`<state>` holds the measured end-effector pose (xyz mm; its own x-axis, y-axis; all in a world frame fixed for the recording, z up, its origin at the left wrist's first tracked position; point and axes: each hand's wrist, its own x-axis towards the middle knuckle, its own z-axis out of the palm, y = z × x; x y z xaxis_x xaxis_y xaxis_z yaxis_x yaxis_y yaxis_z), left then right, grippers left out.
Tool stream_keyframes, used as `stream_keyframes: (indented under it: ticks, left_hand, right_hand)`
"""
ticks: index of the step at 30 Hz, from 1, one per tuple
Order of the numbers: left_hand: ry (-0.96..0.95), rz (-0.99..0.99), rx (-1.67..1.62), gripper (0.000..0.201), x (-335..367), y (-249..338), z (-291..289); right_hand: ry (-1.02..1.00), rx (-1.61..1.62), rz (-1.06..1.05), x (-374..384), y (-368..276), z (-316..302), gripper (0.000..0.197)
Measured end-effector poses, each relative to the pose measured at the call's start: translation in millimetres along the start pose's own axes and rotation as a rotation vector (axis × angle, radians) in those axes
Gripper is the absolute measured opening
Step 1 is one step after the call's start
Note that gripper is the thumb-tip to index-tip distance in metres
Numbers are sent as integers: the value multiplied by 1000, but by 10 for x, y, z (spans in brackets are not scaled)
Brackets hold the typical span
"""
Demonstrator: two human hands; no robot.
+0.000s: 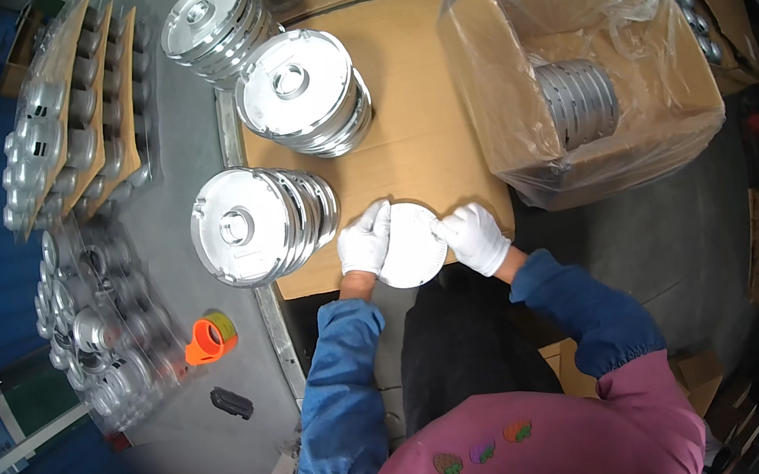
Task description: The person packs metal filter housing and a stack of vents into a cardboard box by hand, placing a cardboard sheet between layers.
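Observation:
Both my hands wear white gloves and hold a round, pale disc (409,250) at the front edge of the cardboard-covered table. My left hand (365,241) is closed on the disc's left rim, with the thumb along its edge. At the upper right rim, the fingers of my right hand (474,237) pinch the disc. Just left of my left hand lies a stack of round silver metal covers (262,225), tilted so the top face shows its central ring. Another stack of the same covers (299,92) stands farther back, and a third stack (216,28) is behind it.
On the right, a cardboard box (503,111) lined with clear plastic holds a row of silver metal rings (578,101). Layered cardboard trays of metal parts (77,115) stand at the left. An orange tape roll (211,338) and a small black object (232,402) lie at lower left.

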<state>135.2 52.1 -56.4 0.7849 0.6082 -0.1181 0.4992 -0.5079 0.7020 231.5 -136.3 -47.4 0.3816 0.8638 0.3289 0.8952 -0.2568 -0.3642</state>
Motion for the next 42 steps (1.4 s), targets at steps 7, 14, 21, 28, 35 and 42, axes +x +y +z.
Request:
stream_keyframes:
  ticks: [7, 14, 21, 28, 35, 42]
  left_hand:
    - [-39, -24, -1, 31, 12, 81, 13]
    - [-22, -6, 15, 30, 30, 22, 40]
    - [25, 25, 8, 32, 19, -27, 48]
    - [61, 51, -5, 29, 3, -61, 59]
    - [72, 125, -8, 28, 9, -45, 57]
    - [-18, 56, 6, 27, 38, 141, -26]
  right_hand:
    - [96, -87, 159, 268, -162, 165, 6]
    - [76, -46, 216, 328, -221, 211, 13]
    - [-53, -28, 260, 347, -290, 295, 13]
    - [2, -28, 301, 455, -348, 281, 15]
    - [82, -63, 53, 587, 2, 196, 9]
    - [69, 136, -105, 662, 189, 171, 15]
